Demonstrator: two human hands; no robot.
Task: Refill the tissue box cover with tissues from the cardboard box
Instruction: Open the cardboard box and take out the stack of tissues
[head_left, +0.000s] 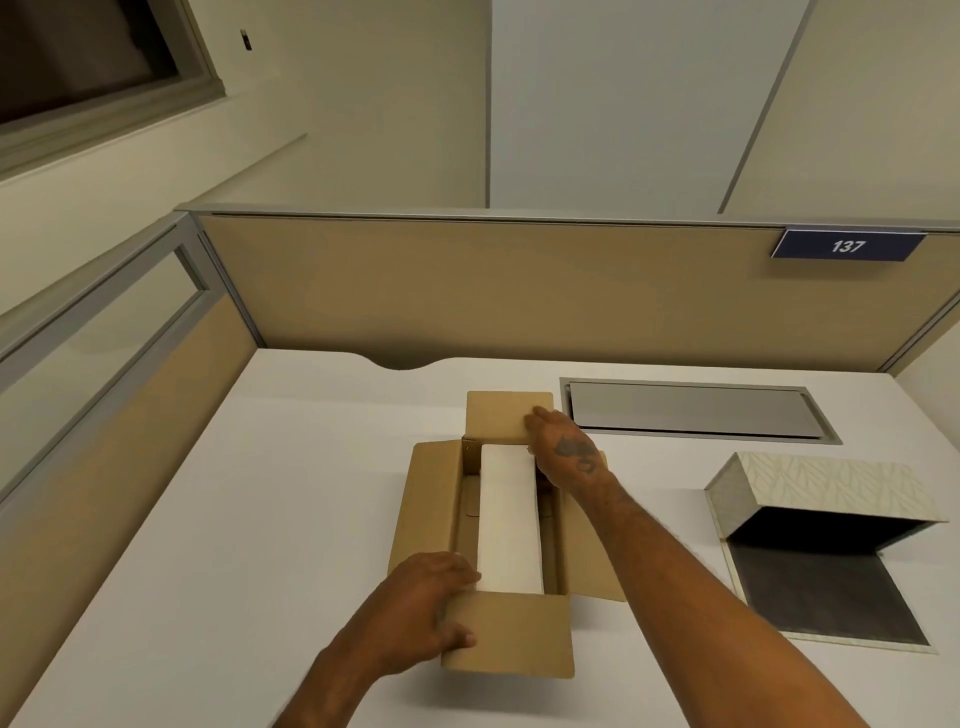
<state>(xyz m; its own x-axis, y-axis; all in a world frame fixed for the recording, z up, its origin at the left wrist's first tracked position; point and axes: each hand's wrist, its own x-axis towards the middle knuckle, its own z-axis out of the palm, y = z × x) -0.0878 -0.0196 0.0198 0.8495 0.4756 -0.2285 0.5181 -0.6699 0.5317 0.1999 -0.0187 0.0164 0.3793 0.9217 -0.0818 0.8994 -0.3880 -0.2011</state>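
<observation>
Two beige partitions (519, 291) wall a white desk (260, 519) bearing a cardboard box (431, 499).

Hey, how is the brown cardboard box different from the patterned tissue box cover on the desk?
The plain brown cardboard box has its flaps spread and holds a white tissue stack; the pale leaf-patterned tissue box cover shows a dark, empty inside. The left hand and right hand are at the cardboard box; the cover sits untouched to its right. Both are open on the white desk.
</observation>
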